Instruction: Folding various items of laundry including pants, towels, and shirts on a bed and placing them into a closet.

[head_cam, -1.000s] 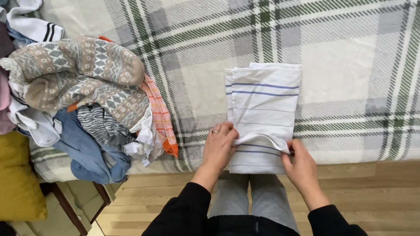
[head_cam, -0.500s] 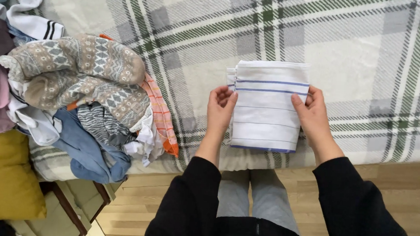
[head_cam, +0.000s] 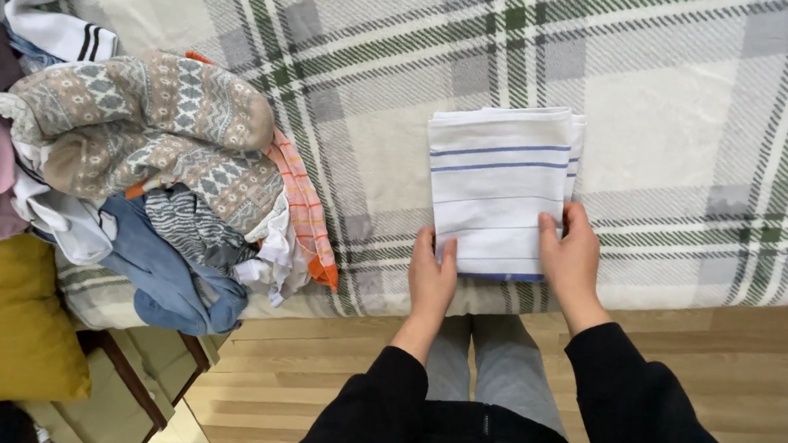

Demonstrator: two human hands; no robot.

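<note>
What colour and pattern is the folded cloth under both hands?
The folded cloth is white with thin blue horizontal stripes, clearest in the head view.

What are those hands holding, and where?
Both touch a folded white striped cloth: left hand at its near left corner, right hand on its near right edge. Neither lifts it.

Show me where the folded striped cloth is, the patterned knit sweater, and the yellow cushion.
folded striped cloth [head_cam: 495, 192], head view, middle of its top layer.
patterned knit sweater [head_cam: 153, 123], head view, on its grey-beige knit body.
yellow cushion [head_cam: 2, 322], head view, centre.

A bed under a cream, grey and green plaid blanket [head_cam: 663, 130] carries a folded white blue-striped cloth [head_cam: 495, 187] near its edge and a mixed clothes heap [head_cam: 136, 164] at left.
</note>
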